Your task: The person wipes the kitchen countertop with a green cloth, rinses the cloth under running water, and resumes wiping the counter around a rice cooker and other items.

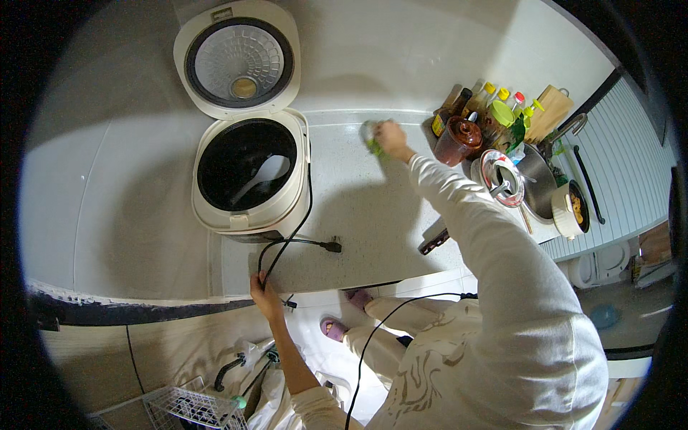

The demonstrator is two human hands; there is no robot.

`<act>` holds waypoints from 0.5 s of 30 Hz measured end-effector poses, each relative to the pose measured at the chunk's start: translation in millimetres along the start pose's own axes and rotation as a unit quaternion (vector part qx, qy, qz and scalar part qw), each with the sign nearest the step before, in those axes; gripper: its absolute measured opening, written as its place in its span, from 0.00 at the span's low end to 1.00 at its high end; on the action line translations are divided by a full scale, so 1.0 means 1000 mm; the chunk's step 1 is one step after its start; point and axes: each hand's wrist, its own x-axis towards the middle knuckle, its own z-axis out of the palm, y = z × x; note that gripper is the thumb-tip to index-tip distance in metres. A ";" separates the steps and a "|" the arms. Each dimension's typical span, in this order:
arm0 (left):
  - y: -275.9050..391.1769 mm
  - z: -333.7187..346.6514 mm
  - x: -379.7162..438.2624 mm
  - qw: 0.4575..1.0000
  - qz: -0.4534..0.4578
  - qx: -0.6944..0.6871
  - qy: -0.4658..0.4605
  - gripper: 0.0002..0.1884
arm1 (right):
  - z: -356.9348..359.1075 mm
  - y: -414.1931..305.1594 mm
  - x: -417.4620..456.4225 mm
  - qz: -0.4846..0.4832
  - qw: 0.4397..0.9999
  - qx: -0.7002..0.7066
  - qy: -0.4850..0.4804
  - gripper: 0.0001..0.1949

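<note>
My left hand [266,294] is closed around a loop of black power cord [283,250] at the counter's front edge. The cord runs down the side of a cream rice cooker [309,209], and its plug lies on the counter. The cooker's lid [239,59] stands raised against the wall, and a white rice paddle [269,171] rests in the dark inner pot. Towards the back of the counter, my right hand [391,138] presses a blurred green and whitish thing, possibly a cloth or scouring pad [371,141], onto the surface.
Sauce bottles [457,107], a lidded brown jar [457,141] and a wooden cutting board [551,113] stand at the back right. Nearby are stacked dishes [502,177], a steel sink [537,183] and a cream pot with food [564,212]. A dark patterned handle [434,243] lies beside my right sleeve.
</note>
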 end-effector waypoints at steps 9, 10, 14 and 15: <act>-0.002 0.005 0.001 1.000 -0.014 -0.007 -0.010 0.03 | 0.042 0.108 0.022 0.251 0.943 -0.198 0.094 0.16; -0.004 0.005 0.000 1.000 -0.004 -0.009 -0.001 0.02 | 0.050 0.106 0.023 0.297 0.931 -0.151 0.149 0.16; -0.013 0.000 0.000 1.000 0.003 -0.009 -0.016 0.02 | 0.048 0.102 0.028 0.300 0.933 -0.106 0.167 0.15; -0.009 -0.008 -0.004 1.000 -0.002 0.002 -0.003 0.01 | 0.046 0.085 0.022 0.256 0.950 -0.094 0.152 0.15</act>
